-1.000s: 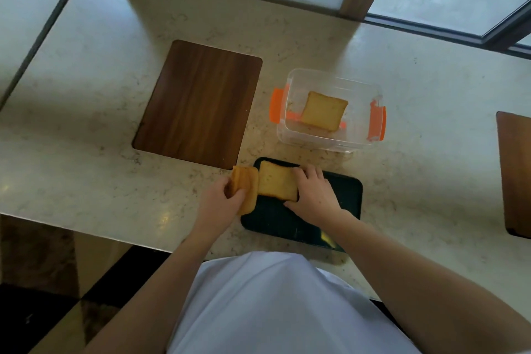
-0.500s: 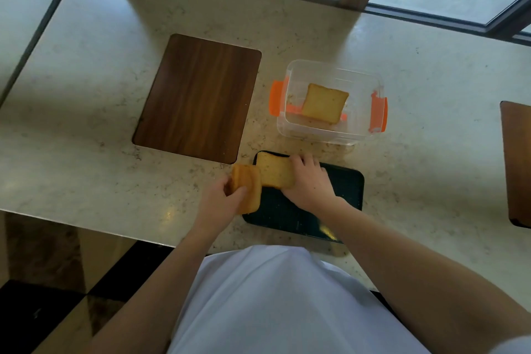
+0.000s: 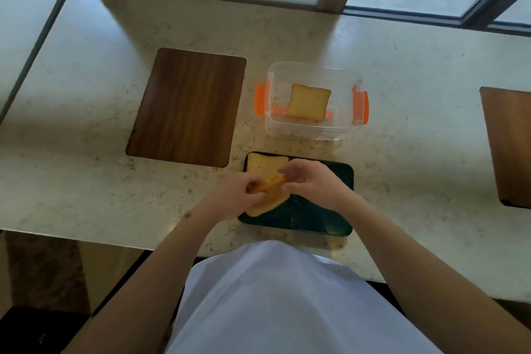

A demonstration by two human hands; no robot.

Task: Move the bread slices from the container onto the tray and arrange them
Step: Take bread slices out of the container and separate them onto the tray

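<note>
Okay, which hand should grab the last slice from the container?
Right. The right hand is nearer the container holding the slice, and looks free, while the left hand grips a bread slice over the tray.

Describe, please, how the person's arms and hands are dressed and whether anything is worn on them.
Both forearms are bare, and the left hand and right hand wear no gloves. No watch, ring or bracelet shows. The left forearm bears a small dark mark. A white top covers the torso.

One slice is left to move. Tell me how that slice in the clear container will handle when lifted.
The slice in the container looks thin and flat, so probably light. The slice in the left hand bends over the tray, so expect floppiness. Its soft look suggests a hard pinch could tear it.
</note>
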